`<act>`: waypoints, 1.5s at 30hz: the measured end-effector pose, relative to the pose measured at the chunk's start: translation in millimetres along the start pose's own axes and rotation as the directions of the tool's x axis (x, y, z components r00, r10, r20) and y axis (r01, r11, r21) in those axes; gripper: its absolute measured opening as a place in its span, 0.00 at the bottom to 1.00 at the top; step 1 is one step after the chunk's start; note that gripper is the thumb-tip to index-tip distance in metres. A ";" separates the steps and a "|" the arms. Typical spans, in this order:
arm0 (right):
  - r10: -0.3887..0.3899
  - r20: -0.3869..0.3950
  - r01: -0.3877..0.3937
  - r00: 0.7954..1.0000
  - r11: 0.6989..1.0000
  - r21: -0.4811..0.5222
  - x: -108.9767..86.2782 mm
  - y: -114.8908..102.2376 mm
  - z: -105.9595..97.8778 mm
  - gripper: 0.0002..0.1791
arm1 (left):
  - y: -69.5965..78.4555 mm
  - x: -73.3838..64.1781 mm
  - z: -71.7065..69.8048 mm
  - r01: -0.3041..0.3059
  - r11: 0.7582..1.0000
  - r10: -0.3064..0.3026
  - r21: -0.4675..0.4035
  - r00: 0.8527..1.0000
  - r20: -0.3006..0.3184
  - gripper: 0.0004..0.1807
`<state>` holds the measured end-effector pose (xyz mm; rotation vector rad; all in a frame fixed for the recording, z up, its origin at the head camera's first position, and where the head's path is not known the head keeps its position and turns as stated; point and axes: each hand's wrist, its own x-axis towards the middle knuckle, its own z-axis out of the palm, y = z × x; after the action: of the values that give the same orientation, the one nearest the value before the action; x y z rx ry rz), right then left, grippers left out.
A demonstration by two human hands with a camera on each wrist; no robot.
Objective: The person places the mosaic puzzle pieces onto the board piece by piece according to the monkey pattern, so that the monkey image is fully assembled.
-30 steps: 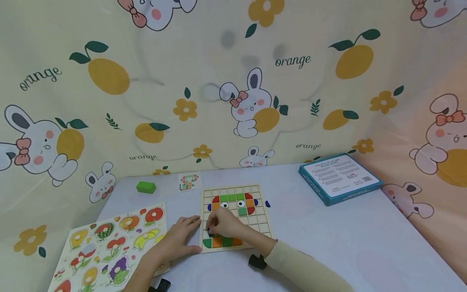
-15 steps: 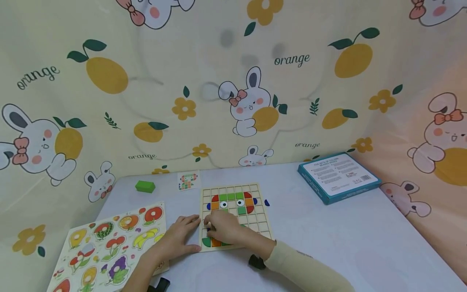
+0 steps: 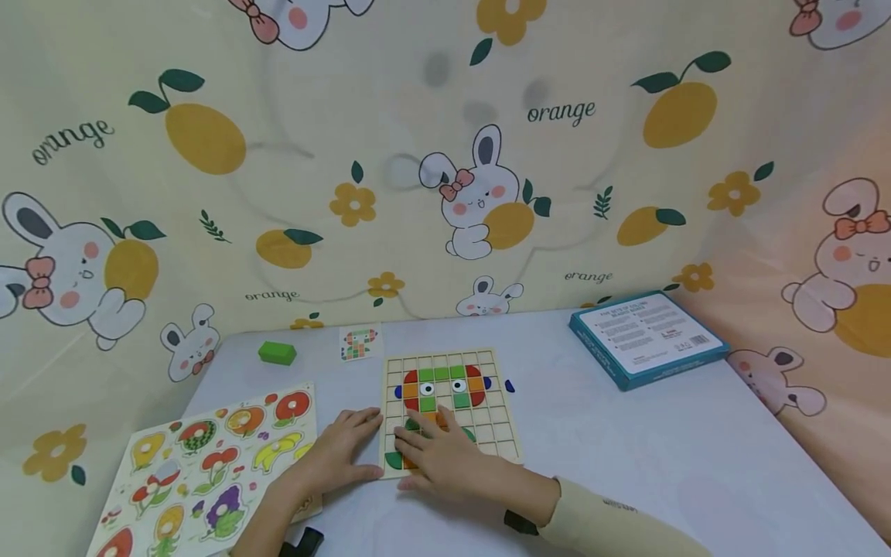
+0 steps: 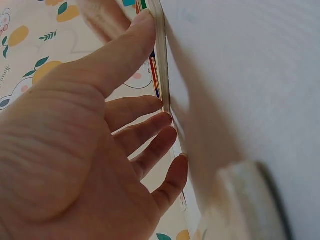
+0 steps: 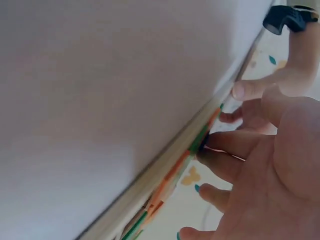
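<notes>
A square wooden grid board [image 3: 498, 430] lies mid-table, with red, orange, green and blue tiles and two eye tiles forming a face-like pattern. My left hand [image 3: 341, 449] rests at its left edge; in the left wrist view the thumb and fingertips touch that edge. My right hand [image 3: 448, 460] lies over the lower part of the board with fingers spread, hiding several tiles. In the right wrist view, fingertips of the right hand [image 5: 260, 165] reach a dark blue tile [image 5: 203, 142] on the board. A blue half-round tile [image 3: 510, 386] lies on the table beyond the board's right edge.
A fruit puzzle board [image 3: 188, 507] lies at the left, partly under my left forearm. Behind it stand a green block [image 3: 277, 353] and a small pattern card [image 3: 359, 343]. A teal-edged box [image 3: 647, 339] lies at the back right. A printed cloth [image 3: 390, 100] hangs behind the table.
My right hand has gone from curled fingers at the board's lower left to spread fingers, shifting slightly right and towards me. Orange and green tiles show between its fingers. The left hand stays put.
</notes>
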<state>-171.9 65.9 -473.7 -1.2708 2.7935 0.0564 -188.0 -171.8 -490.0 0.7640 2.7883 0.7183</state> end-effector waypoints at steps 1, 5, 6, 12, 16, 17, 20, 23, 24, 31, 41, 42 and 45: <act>-0.002 0.002 0.002 1.000 1.000 -0.001 -0.7 0.0 0.4 0.39 | -0.3 0.2 0.0 0.001 1.000 -0.001 0.003 1.000 0.003 0.47; -0.017 -0.008 0.017 1.000 1.000 0.006 -1.0 -1.4 1.7 0.38 | -1.3 0.2 0.4 -0.001 1.000 0.001 -0.004 1.000 0.006 0.48; -0.022 -0.010 0.022 1.000 1.000 0.005 -0.6 -2.0 1.7 0.38 | -1.2 -0.1 0.4 -0.002 1.000 0.002 -0.007 1.000 0.007 0.48; -0.039 -0.002 0.039 0.999 0.999 -0.016 2.2 -7.7 0.3 0.37 | -0.3 -2.1 -0.8 -0.014 1.000 0.014 -0.009 1.000 0.003 0.47; -0.037 0.008 0.037 0.999 0.999 -0.012 5.9 -11.2 1.3 0.38 | -0.6 -2.2 -1.3 -0.026 1.000 0.026 0.000 1.000 -0.001 0.47; -0.038 0.011 0.038 0.999 0.999 -0.008 6.7 -12.0 1.5 0.38 | -0.7 -2.3 -1.4 -0.028 1.000 0.028 0.000 1.000 -0.002 0.47; -0.043 0.017 0.043 0.999 0.999 -0.006 8.3 -13.7 2.2 0.38 | -0.8 -2.1 -1.3 -0.031 1.000 0.031 -0.004 0.999 -0.007 0.46; -0.043 0.027 0.043 0.999 0.999 0.013 8.1 -13.1 4.0 0.39 | -1.0 -1.8 -0.7 -0.036 0.999 0.036 -0.009 0.999 -0.009 0.47; -0.038 0.030 0.037 0.999 0.999 0.028 7.2 -12.1 4.2 0.40 | -1.1 -1.4 -0.1 -0.037 0.999 0.037 -0.010 0.999 -0.009 0.47; 0.125 -0.083 -0.114 0.989 0.986 0.124 -7.1 22.6 -6.2 0.32 | 0.6 0.4 1.4 -0.014 1.000 0.014 0.001 1.000 0.010 0.46; 0.462 -0.228 -0.423 0.857 0.883 0.201 -40.4 115.0 -9.7 0.18 | 1.0 0.2 -1.2 -0.006 1.000 0.005 0.008 1.000 0.013 0.46; 0.472 -0.212 -0.426 0.856 0.876 0.227 -43.1 119.8 -7.4 0.18 | 1.0 0.2 -1.2 -0.007 1.000 0.007 0.007 1.000 0.011 0.46; 0.499 -0.181 -0.421 0.848 0.840 0.343 -47.3 129.8 0.9 0.17 | 1.5 -0.3 -1.7 -0.010 1.000 0.010 0.006 1.000 0.009 0.46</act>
<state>-238.7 186.7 -470.3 -0.5449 3.1117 -0.5197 -187.6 -171.6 -487.8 0.7809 2.7816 0.7065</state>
